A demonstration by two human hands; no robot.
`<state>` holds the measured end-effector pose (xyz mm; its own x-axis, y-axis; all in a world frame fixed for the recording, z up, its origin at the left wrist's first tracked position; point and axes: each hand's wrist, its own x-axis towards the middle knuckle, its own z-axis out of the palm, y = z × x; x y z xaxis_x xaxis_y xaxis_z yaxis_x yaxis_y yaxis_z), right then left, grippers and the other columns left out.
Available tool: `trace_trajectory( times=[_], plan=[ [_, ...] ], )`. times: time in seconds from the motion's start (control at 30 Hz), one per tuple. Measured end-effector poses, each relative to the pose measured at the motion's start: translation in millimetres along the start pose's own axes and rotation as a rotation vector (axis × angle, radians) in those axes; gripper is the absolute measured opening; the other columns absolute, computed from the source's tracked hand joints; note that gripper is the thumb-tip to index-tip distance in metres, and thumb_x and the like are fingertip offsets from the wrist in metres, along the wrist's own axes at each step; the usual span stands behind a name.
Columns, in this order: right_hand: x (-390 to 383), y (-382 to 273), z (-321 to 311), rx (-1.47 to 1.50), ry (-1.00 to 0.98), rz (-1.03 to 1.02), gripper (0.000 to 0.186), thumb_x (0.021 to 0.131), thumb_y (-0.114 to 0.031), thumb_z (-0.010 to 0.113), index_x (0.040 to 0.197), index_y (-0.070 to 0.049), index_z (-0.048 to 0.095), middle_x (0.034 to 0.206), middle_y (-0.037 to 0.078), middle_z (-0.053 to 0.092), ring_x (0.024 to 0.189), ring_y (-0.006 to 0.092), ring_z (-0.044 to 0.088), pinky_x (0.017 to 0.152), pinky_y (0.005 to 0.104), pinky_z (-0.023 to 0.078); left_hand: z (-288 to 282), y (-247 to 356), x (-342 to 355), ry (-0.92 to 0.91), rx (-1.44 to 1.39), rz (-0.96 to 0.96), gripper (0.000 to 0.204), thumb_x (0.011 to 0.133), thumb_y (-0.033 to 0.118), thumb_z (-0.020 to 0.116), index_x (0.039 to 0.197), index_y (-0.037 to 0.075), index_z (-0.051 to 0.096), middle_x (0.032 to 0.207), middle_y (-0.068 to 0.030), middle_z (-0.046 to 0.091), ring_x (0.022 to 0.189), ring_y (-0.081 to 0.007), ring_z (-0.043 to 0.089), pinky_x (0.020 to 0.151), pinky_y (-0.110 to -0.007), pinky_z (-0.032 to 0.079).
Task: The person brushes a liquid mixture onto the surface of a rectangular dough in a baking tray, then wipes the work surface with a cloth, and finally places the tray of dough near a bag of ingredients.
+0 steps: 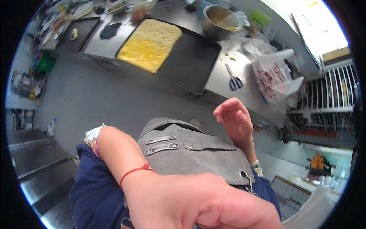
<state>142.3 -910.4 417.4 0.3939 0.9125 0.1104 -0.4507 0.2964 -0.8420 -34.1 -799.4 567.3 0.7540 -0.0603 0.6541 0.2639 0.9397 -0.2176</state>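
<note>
My left hand (202,198) crosses in front of my chest at the bottom of the view, back of the hand up, a red string bracelet (137,170) round the wrist. Its fingertips drop out of sight at the lower edge, so any held thing is hidden. My right hand (235,118) is raised beside the grey apron (183,152), fingers loosely bent and nothing in them. Beyond it, on the steel table, lie scissors (234,81) with dark handles. A dimpled slab of dough (152,45), yellow and glossy toward its near left, covers the left part of a dark baking tray (190,63).
A steel bowl (217,24) stands behind the tray. A white printed plastic bag (274,76) sits at the table's right, near a white rack (331,91). Another dark tray (78,32) is at the far left. Grey floor (95,91) runs in front of the table.
</note>
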Motion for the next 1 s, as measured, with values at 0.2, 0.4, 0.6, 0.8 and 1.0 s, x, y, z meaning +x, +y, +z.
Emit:
trace_trajectory(
  times=[0.2,0.4,0.6,0.8,1.0],
  plan=[
    [88,73,41,0.022,-0.190,0.259,0.032,0.093,-0.026,0.058,0.114,-0.002,0.061,0.102,0.011,0.068,0.082,0.0118,0.056,0.078,0.0263,0.045,38,43,-35,0.038,0.422,0.174,0.049,0.086,0.005,0.070,0.117,-0.023,0.044,0.117,-0.0355,0.056,0.110,-0.0353,0.061,0.095,-0.040,0.049],
    [158,127,84,0.060,-0.346,0.491,0.023,0.094,-0.020,0.058,0.110,-0.004,0.062,0.101,0.007,0.069,0.083,0.0099,0.057,0.078,0.0256,0.046,68,82,-54,0.052,0.632,0.309,0.041,0.088,0.003,0.068,0.112,-0.024,0.049,0.115,-0.0383,0.057,0.112,-0.0413,0.060,0.098,-0.045,0.048],
    [260,127,67,-0.204,-0.217,0.441,0.018,0.093,-0.015,0.059,0.106,-0.003,0.063,0.099,0.008,0.069,0.081,0.0092,0.058,0.076,0.0235,0.047,79,161,-19,0.052,0.731,0.485,0.026,0.085,0.007,0.070,0.096,-0.011,0.055,0.095,-0.0263,0.061,0.090,-0.0365,0.062,0.083,-0.042,0.052],
    [358,153,16,-0.123,-0.059,0.321,0.016,0.093,-0.013,0.056,0.104,-0.002,0.063,0.096,0.009,0.069,0.076,0.0086,0.056,0.071,0.0224,0.044,80,276,-5,0.156,0.992,0.237,0.031,0.086,0.016,0.071,0.095,-0.008,0.053,0.090,-0.0177,0.059,0.077,-0.0255,0.058,0.072,-0.033,0.047],
    [427,176,27,-0.150,-0.120,0.383,0.018,0.092,-0.017,0.061,0.105,-0.003,0.063,0.098,0.007,0.069,0.078,0.0091,0.058,0.072,0.0227,0.044,92,370,7,0.079,0.871,0.279,0.025,0.090,0.015,0.066,0.088,-0.009,0.059,0.094,-0.0318,0.059,0.076,-0.0374,0.063,0.070,-0.040,0.053]
  ],
)
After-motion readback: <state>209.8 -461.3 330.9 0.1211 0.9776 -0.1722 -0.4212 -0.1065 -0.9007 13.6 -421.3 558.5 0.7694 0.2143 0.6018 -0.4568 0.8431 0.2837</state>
